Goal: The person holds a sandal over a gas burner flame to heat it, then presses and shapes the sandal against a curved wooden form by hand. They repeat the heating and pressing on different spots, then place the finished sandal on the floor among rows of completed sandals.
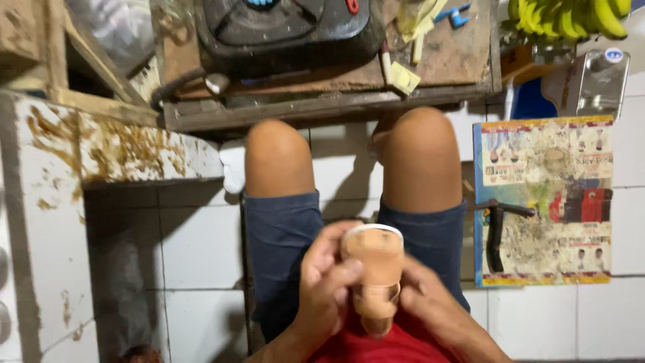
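Both hands hold a tan plastic bottle (373, 275) with a white rim, upright over the lap, just below the knees. Left hand (327, 282) fingers closed around its left side; right hand (437, 306) fingers wrapped behind its right side. Beyond the knees a worn wooden bench (322, 107); printed poster (543, 202) on the tiled floor right of the bottle, bananas (571, 17) above it.

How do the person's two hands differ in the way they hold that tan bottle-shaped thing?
The left hand wraps its fingers across the front of the tan bottle-shaped thing, near its middle. The right hand sits lower and more to the side, fingers mostly behind it. Both touch it, above the person's lap.
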A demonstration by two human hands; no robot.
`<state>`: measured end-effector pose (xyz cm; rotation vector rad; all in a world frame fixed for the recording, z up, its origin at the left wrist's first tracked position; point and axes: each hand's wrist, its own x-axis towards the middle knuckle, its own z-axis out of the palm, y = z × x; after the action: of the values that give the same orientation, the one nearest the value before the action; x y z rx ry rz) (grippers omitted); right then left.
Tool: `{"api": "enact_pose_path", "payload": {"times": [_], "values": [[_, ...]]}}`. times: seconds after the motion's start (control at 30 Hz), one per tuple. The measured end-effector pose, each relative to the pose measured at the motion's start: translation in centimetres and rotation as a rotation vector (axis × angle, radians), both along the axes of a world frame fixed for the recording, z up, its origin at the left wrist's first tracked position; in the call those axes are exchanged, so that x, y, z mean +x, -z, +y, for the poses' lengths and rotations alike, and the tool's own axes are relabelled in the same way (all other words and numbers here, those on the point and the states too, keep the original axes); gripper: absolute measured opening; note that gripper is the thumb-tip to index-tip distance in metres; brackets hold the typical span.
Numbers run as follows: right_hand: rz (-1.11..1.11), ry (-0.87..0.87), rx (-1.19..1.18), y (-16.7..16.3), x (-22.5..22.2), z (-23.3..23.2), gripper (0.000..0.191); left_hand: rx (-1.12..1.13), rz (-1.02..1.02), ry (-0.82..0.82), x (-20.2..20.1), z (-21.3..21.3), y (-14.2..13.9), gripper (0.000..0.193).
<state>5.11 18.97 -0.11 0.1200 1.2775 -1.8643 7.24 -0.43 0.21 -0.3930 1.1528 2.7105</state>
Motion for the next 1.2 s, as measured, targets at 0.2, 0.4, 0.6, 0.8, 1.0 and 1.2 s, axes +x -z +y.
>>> {"api": "enact_pose_path", "payload": {"times": [0.2,0.4,0.6,0.8,1.0,1.2], "values": [[0.075,0.181,-0.025,-0.7,-2.0,-2.4,0.078,-0.015,0.179,0.113,-6.8,-2.7,-3.4,0.077],[1.036,0.325,0.544,-3.9,-7.2,-4.5,0.071,-0.745,0.41,0.124,-11.9,-3.9,-5.6,0.077],[1.374,0.406,0.59,-5.4,-13.6,-4.1,0.057,-1.052,0.712,0.142,-14.8,-4.7,-3.7,0.068],[1.465,0.257,0.609,-5.3,-14.8,-4.2,0.046,-1.232,0.735,-0.069,-15.6,-4.1,-3.3,0.053],[1.38,0.308,0.615,-3.3,-14.8,-3.7,0.042,-1.229,0.671,-0.065,-16.1,-4.1,-2.5,0.038],[0.178,0.373,0.229,0.4,-9.3,-2.5,0.038,-1.163,0.819,-0.109,-13.7,-2.7,-3.2,0.041]]}}
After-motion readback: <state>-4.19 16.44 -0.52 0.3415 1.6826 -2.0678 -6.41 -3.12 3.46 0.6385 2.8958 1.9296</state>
